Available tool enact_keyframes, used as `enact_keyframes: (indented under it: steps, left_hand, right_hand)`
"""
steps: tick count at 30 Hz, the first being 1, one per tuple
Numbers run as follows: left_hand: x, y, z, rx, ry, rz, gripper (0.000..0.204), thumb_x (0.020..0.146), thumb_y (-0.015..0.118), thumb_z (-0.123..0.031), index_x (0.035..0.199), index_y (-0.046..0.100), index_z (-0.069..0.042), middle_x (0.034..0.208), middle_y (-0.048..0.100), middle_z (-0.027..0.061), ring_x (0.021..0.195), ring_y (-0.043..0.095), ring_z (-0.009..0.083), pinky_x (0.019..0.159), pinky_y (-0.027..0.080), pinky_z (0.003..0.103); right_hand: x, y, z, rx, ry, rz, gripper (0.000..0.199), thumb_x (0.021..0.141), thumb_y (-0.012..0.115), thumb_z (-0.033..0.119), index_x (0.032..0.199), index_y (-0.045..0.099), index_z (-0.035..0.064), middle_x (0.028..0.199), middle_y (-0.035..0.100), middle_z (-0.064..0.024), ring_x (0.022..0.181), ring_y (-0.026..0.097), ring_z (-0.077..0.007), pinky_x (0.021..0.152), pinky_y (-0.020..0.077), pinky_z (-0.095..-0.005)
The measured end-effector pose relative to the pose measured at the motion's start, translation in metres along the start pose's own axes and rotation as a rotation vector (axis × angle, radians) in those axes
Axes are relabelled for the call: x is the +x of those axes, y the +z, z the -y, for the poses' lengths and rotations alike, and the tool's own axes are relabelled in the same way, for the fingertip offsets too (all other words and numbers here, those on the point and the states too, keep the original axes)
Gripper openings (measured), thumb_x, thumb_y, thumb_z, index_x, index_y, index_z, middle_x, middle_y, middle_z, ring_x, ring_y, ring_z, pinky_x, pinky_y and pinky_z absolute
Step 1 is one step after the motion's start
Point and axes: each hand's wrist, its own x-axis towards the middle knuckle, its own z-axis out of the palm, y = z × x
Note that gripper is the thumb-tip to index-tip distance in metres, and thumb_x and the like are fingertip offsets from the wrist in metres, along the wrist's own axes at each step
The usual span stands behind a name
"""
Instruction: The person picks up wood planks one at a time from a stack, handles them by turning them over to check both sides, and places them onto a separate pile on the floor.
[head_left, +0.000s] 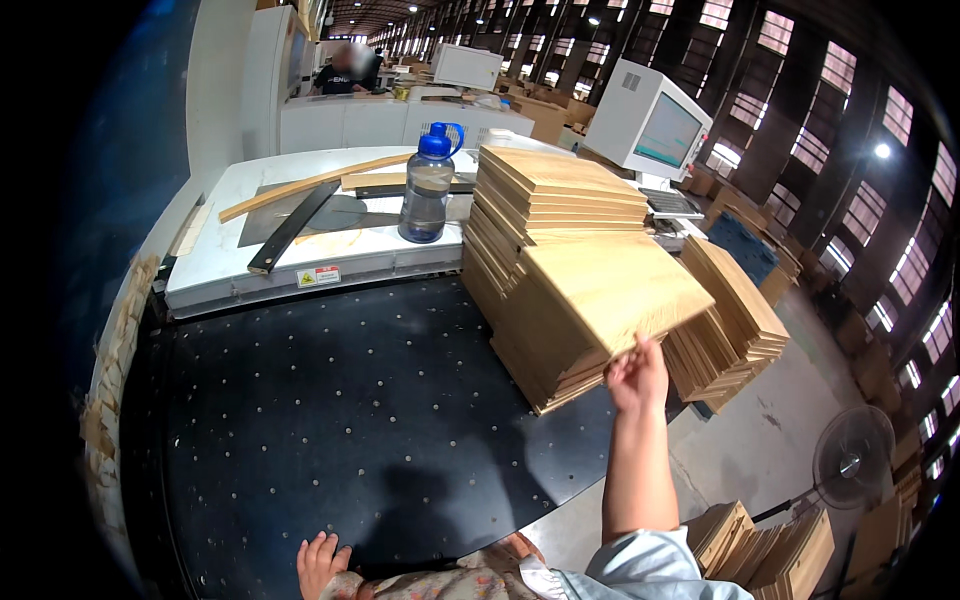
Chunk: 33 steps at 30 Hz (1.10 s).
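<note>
While the right hand [637, 377] pinches the top wooden panel [612, 288], the black table [340, 400] fills a factory hall.

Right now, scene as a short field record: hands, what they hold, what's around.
right hand: right hand raised, fingers pinching the near corner of the top wooden panel
panel state: tilted, lifted off the near stack of panels
left hand: left hand at the lower edge, fingers spread, resting on the black table, holding nothing
behind: taller panel stack; blue-capped water bottle upright on the white machine bed
right of table: more panels stacked lower down
</note>
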Motion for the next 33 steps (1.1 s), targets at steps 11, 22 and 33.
enact_keyframes:
  steps: [11,22,33]
  left_hand:
    - [0.019,-0.012,-0.004,-0.234,-0.107,0.016,0.031,0.066,0.07,-0.02,0.096,0.065,-0.013,0.113,0.056,0.0087,0.115,0.048,0.028,0.101,0.031,0.047]
    - [0.172,-0.069,-0.095,-1.778,-0.111,-0.236,0.041,0.097,0.044,-0.021,0.13,0.038,0.003,0.118,0.054,0.0127,0.107,0.051,0.0158,0.093,0.039,0.029]
    - [0.167,-0.067,-0.042,-1.253,-0.057,-0.614,0.029,0.098,0.041,-0.02,0.104,0.058,0.003,0.089,0.065,0.0112,0.082,0.063,0.018,0.076,0.05,0.028]
  right_hand:
    - [-0.092,-0.035,-0.019,0.126,0.006,0.298,0.062,0.077,0.056,0.009,0.133,0.032,-0.0034,0.131,0.045,-0.0201,0.117,0.048,-0.0343,0.099,0.0408,-0.0467]
    - [-0.191,-0.033,-0.081,0.005,0.08,0.371,0.067,0.07,0.062,0.009,0.13,0.036,-0.0035,0.125,0.05,-0.0183,0.113,0.051,-0.0338,0.095,0.0432,-0.044]
    - [-0.216,-0.03,-0.08,-0.125,0.032,0.321,0.064,0.068,0.064,0.012,0.125,0.038,-0.0057,0.106,0.056,-0.0195,0.087,0.061,-0.0287,0.065,0.0534,-0.0348]
